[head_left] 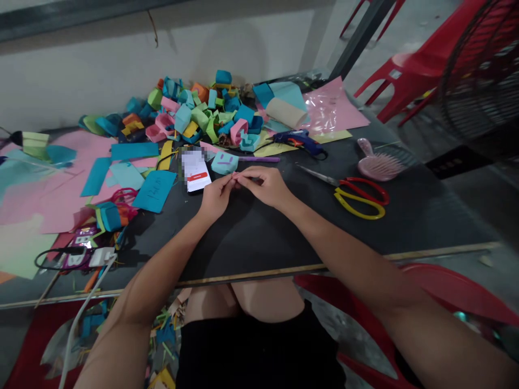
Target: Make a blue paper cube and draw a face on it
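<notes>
My left hand [215,199] and my right hand [265,185] meet over the middle of the dark table. Between their fingertips they pinch a small piece of pink paper [235,175], mostly covered by the fingers. Just beyond them lies a light blue paper shape [225,162] with a face drawn on it, beside a purple pen [259,159]. To the left of my left hand rests a phone [197,172] with its screen lit. Scissors [344,190] with red and yellow handles lie to the right of my right hand.
Folded paper pieces [203,111] are heaped against the wall. A blue glue gun [300,141], a cardboard tube [286,113] and a pink hairbrush [379,165] lie to the right. Paper sheets [60,194] and a white plug [102,256] with its cable occupy the left. A fan [482,75] stands at right.
</notes>
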Demonstrator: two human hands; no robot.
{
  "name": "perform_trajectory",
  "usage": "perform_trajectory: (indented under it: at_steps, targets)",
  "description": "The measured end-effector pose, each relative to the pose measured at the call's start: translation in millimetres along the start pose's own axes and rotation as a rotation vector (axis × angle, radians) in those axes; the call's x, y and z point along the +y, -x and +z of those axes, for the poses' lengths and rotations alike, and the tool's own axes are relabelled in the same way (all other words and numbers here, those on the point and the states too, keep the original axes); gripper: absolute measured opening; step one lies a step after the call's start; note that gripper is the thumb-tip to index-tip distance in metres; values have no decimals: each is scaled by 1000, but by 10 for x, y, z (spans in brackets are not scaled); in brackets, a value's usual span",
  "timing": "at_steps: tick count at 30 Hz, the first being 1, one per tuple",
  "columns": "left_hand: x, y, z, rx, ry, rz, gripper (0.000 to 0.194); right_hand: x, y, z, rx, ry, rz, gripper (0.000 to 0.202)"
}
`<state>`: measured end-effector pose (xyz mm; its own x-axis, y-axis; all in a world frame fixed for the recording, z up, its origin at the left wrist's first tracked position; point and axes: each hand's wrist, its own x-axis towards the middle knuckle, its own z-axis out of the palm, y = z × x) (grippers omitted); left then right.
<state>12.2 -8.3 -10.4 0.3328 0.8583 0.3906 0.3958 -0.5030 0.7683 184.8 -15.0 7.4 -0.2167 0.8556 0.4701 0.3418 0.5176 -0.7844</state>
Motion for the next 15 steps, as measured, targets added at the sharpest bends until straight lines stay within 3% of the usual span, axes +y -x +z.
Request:
perform_trajectory:
  at_steps: [6,11,15]
  targets:
    - [24,2,14,34,-38,2,26,-28,-21,-33,44,165,-77,24]
    - [24,17,27,45,-67,43,27,14,-19,-2,59,1,16,26]
    - [-6,21,35,70,-65,49,31,-2,0,18,150,83,-63,21]
